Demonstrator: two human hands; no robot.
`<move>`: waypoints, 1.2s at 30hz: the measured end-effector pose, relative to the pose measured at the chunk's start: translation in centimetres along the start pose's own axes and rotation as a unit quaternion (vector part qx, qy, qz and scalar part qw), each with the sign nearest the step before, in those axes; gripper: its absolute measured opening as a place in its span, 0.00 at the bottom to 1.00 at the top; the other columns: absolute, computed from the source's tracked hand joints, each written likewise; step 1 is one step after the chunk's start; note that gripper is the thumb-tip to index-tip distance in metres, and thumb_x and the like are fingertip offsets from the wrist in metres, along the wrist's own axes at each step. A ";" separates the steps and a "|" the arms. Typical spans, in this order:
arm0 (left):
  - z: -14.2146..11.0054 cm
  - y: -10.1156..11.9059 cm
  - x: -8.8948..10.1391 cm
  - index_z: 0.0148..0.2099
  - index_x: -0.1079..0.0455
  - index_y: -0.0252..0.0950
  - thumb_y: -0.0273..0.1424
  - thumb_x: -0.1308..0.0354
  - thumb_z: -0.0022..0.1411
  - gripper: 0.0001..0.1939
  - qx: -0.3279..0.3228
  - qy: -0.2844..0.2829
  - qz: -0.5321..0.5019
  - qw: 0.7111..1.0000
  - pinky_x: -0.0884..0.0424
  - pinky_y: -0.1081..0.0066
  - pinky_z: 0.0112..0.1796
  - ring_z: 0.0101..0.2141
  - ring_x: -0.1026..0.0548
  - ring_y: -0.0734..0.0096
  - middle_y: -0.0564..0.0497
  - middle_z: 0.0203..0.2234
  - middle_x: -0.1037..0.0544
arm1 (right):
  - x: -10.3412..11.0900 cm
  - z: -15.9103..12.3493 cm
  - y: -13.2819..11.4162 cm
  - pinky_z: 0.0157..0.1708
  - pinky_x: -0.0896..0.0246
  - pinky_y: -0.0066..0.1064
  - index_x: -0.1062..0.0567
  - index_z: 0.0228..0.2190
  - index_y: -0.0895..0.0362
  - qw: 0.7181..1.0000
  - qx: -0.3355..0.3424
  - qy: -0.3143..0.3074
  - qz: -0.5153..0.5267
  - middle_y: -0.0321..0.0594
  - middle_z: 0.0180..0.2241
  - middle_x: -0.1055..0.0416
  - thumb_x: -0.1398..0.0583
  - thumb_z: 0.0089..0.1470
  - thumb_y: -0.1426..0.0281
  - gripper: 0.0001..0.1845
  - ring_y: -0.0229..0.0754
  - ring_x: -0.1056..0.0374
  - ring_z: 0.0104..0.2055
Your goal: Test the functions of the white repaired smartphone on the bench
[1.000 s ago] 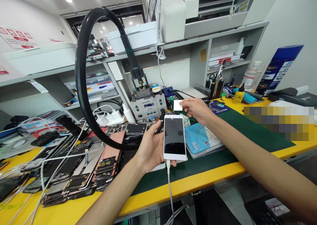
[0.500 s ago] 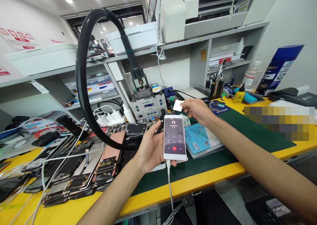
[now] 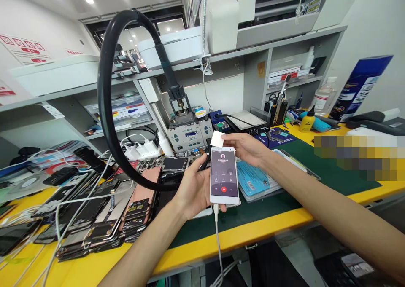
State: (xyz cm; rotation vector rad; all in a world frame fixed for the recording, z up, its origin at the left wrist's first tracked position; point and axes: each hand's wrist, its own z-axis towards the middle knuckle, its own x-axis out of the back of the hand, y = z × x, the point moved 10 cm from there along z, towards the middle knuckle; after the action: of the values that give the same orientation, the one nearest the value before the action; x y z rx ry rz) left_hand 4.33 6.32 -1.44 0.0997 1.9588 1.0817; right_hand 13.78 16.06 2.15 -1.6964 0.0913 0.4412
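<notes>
You are cradling the phone [image 3: 223, 171] in your left hand [image 3: 193, 191], thumb along one side and fingers wrapping behind it. Its screen is glowing with a red button near the bottom, and a white cable [image 3: 218, 240] is running down from its lower end. Your right hand [image 3: 245, 148] is pinching a white card [image 3: 217, 139] at the phone's top edge; whether they are touching, you cannot tell. The phone is hovering over the green mat [image 3: 335, 164], with a blue packet [image 3: 253, 178] lying beside it and stacked panels [image 3: 90, 230] sitting to the left.
</notes>
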 end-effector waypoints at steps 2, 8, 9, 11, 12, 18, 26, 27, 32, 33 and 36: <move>0.0 0.0 0.1 0.63 0.36 0.32 0.56 0.57 0.68 0.36 0.000 0.004 0.000 1.000 0.25 0.61 0.27 0.34 0.21 0.52 0.36 0.40 0.22 | -0.5 -0.2 0.1 0.30 0.39 0.29 0.21 0.34 0.64 1.000 -0.005 -0.007 -0.003 0.45 0.30 0.23 0.37 0.57 0.72 0.07 0.40 0.31 0.30; 0.0 0.1 -0.2 0.61 0.34 0.31 0.54 0.59 0.69 0.35 0.000 0.004 -0.006 1.000 0.26 0.62 0.25 0.34 0.21 0.52 0.36 0.42 0.23 | -0.7 -0.5 0.2 0.29 0.40 0.29 0.21 0.34 0.66 1.000 -0.007 0.000 -0.016 0.46 0.30 0.23 0.38 0.59 0.72 0.08 0.39 0.32 0.29; 0.0 0.1 -0.3 0.61 0.34 0.31 0.54 0.59 0.69 0.35 0.000 0.003 -0.006 1.000 0.26 0.63 0.24 0.34 0.21 0.52 0.36 0.42 0.23 | -0.6 -0.5 0.2 0.28 0.40 0.29 0.21 0.33 0.65 1.000 -0.005 0.003 -0.018 0.45 0.29 0.24 0.38 0.59 0.72 0.08 0.38 0.32 0.29; -0.1 0.1 -0.4 0.62 0.34 0.31 0.54 0.58 0.69 0.35 -0.001 0.003 -0.002 1.000 0.27 0.63 0.24 0.34 0.21 0.52 0.36 0.42 0.23 | -0.5 -0.4 0.2 0.28 0.40 0.29 0.21 0.33 0.65 1.000 -0.001 0.007 -0.021 0.44 0.29 0.24 0.37 0.59 0.72 0.08 0.38 0.32 0.28; -0.1 0.1 -0.4 0.62 0.34 0.31 0.54 0.58 0.69 0.35 -0.002 0.004 -0.001 1.000 0.27 0.64 0.24 0.34 0.21 0.52 0.36 0.42 0.23 | -0.5 -0.4 0.2 0.28 0.40 0.29 0.21 0.33 0.65 1.000 0.000 0.009 -0.022 0.44 0.29 0.24 0.37 0.59 0.72 0.08 0.38 0.32 0.28; -0.1 0.1 -0.3 0.60 0.33 0.31 0.54 0.59 0.69 0.35 -0.003 0.011 0.001 1.000 0.25 0.61 0.24 0.33 0.22 0.52 0.36 0.42 0.23 | -0.3 -0.4 0.1 0.28 0.40 0.29 0.21 0.32 0.65 1.000 0.003 0.014 -0.020 0.44 0.29 0.24 0.35 0.57 0.70 0.08 0.38 0.32 0.28; 0.0 0.1 -0.2 0.59 0.33 0.31 0.55 0.59 0.69 0.36 -0.003 0.004 0.001 1.000 0.25 0.61 0.24 0.32 0.21 0.52 0.36 0.41 0.23 | -0.2 0.1 0.6 0.27 0.38 0.29 0.22 0.33 0.63 1.000 -0.021 0.003 0.007 0.43 0.28 0.23 0.37 0.59 0.71 0.07 0.39 0.31 0.28; 0.0 0.1 -0.1 0.59 0.33 0.31 0.55 0.59 0.69 0.35 -0.004 0.008 0.000 1.000 0.26 0.62 0.23 0.32 0.21 0.52 0.37 0.41 0.23 | -0.1 0.2 0.7 0.27 0.38 0.28 0.22 0.33 0.63 0.999 -0.027 0.003 0.026 0.42 0.27 0.24 0.37 0.59 0.71 0.06 0.38 0.32 0.28; -0.1 0.2 -0.3 0.58 0.32 0.31 0.54 0.56 0.69 0.34 -0.004 0.007 -0.017 1.000 0.26 0.65 0.27 0.33 0.22 0.55 0.37 0.39 0.23 | 2.7 1.0 0.2 0.25 0.36 0.26 0.25 0.30 0.60 0.991 -0.013 0.090 0.094 0.37 0.24 0.27 0.38 0.59 0.73 0.06 0.35 0.32 0.26; -0.1 0.2 -0.3 0.58 0.32 0.31 0.54 0.56 0.69 0.33 -0.005 0.006 -0.020 1.000 0.26 0.65 0.27 0.33 0.22 0.55 0.38 0.39 0.23 | 3.3 1.1 0.1 0.25 0.36 0.25 0.25 0.29 0.60 0.990 -0.005 0.107 0.093 0.37 0.23 0.28 0.38 0.59 0.74 0.06 0.35 0.32 0.25; -0.1 0.2 -0.3 0.58 0.32 0.30 0.54 0.56 0.68 0.34 -0.005 0.007 -0.019 1.000 0.26 0.65 0.27 0.33 0.22 0.55 0.38 0.38 0.23 | 4.8 1.2 0.0 0.23 0.36 0.24 0.26 0.27 0.60 0.986 0.010 0.147 0.080 0.36 0.23 0.28 0.39 0.57 0.76 0.06 0.34 0.31 0.25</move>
State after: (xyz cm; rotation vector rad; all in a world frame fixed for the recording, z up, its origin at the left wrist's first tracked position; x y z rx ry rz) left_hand 4.38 6.25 -1.10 0.0487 1.9609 1.0690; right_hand 17.94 18.10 0.43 -1.7309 0.4474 0.3045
